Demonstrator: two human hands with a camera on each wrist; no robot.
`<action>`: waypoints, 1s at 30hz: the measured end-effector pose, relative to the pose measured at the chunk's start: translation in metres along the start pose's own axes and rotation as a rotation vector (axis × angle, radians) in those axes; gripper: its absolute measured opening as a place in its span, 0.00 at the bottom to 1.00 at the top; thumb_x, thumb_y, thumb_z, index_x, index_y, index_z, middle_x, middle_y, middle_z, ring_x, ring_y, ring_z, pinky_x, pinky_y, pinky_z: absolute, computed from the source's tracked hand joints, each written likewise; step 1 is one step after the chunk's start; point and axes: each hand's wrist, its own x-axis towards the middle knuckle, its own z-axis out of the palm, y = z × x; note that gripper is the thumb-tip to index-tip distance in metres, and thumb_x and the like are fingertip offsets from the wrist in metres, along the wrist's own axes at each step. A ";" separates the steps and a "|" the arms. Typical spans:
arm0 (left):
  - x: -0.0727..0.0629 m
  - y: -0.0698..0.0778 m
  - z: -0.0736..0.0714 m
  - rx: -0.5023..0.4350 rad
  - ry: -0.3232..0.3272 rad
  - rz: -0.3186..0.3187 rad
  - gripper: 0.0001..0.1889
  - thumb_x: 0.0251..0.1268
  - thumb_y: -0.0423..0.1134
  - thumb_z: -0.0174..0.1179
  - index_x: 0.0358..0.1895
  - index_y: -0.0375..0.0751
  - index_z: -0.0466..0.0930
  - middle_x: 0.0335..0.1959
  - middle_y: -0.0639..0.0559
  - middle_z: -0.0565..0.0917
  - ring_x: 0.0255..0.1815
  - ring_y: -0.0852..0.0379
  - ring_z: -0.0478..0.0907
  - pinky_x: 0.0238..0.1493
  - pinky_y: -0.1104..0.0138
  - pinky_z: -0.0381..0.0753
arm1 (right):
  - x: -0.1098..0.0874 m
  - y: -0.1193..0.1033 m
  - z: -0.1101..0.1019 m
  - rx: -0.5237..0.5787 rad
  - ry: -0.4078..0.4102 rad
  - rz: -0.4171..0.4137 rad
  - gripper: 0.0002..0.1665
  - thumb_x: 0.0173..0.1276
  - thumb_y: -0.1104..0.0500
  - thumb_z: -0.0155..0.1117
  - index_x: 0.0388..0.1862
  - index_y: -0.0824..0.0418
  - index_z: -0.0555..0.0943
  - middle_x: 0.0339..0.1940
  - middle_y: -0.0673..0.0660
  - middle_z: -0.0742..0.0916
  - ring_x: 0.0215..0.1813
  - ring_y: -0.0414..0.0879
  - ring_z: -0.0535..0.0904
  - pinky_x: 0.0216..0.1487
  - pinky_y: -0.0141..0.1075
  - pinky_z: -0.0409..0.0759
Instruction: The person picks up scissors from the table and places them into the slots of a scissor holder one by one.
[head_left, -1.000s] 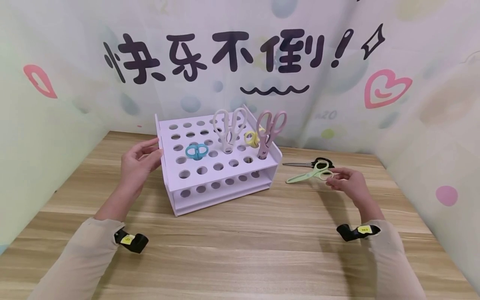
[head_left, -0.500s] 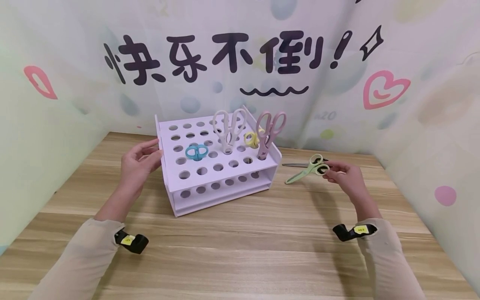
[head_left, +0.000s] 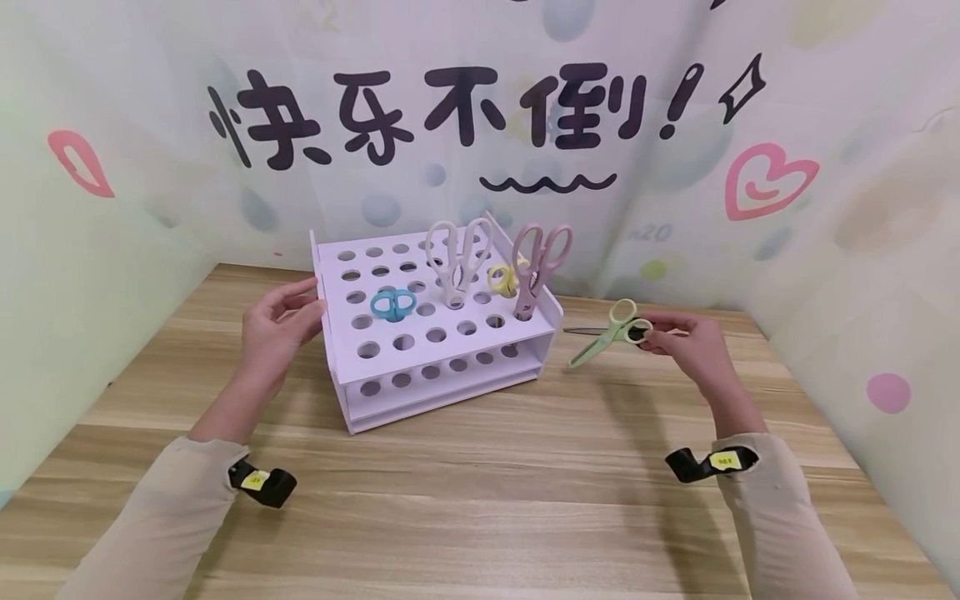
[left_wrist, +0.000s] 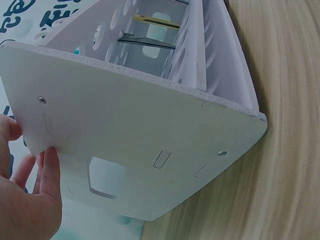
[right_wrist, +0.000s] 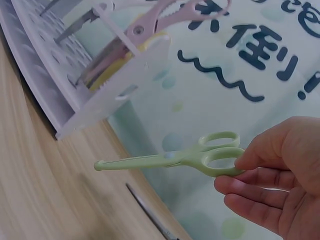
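In the head view, my right hand [head_left: 690, 346] pinches one handle loop of the light green scissors [head_left: 611, 333] between thumb and fingers. The right wrist view shows these green scissors [right_wrist: 175, 160] with closed blades pointing away from my hand [right_wrist: 275, 175]. Behind them lie black-handled scissors [head_left: 588, 330] on the table, their handles mostly hidden. My left hand [head_left: 277, 325] rests its fingertips against the left side panel of the white holed rack [head_left: 420, 358]. In the left wrist view that panel [left_wrist: 125, 130] is touched by fairly straight fingers [left_wrist: 50, 172].
Blue scissors [head_left: 393, 304], white scissors [head_left: 459, 258], yellow scissors [head_left: 504, 279] and pink scissors [head_left: 534, 267] stand in the rack's holes. The wooden table [head_left: 480, 500] extends in front. A printed curtain [head_left: 420, 42] hangs behind.
My right hand has lifted the green scissors' handle end and shifted it slightly left, and they now cover the black handles. My left hand and the rack have stayed put.
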 end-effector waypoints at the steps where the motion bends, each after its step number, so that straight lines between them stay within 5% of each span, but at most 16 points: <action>1: 0.000 0.000 0.000 -0.002 0.000 0.001 0.21 0.56 0.28 0.62 0.55 0.33 0.74 0.36 0.48 0.72 0.30 0.64 0.78 0.39 0.74 0.81 | -0.001 -0.004 0.001 -0.015 -0.005 -0.003 0.20 0.63 0.68 0.56 0.54 0.75 0.74 0.29 0.49 0.82 0.31 0.36 0.82 0.40 0.31 0.83; 13: -0.001 0.001 -0.001 -0.001 0.005 -0.007 0.22 0.56 0.27 0.61 0.56 0.32 0.73 0.36 0.49 0.72 0.31 0.64 0.77 0.39 0.74 0.81 | -0.010 -0.048 0.018 -0.171 -0.048 -0.118 0.17 0.63 0.63 0.60 0.50 0.68 0.79 0.37 0.65 0.83 0.33 0.39 0.82 0.34 0.27 0.82; 30: -0.001 0.002 0.001 0.019 0.007 -0.011 0.22 0.56 0.28 0.62 0.56 0.33 0.73 0.37 0.48 0.72 0.32 0.64 0.76 0.39 0.74 0.81 | -0.019 -0.092 0.037 -0.200 -0.080 -0.324 0.13 0.60 0.68 0.60 0.45 0.67 0.82 0.36 0.62 0.85 0.29 0.37 0.82 0.31 0.26 0.82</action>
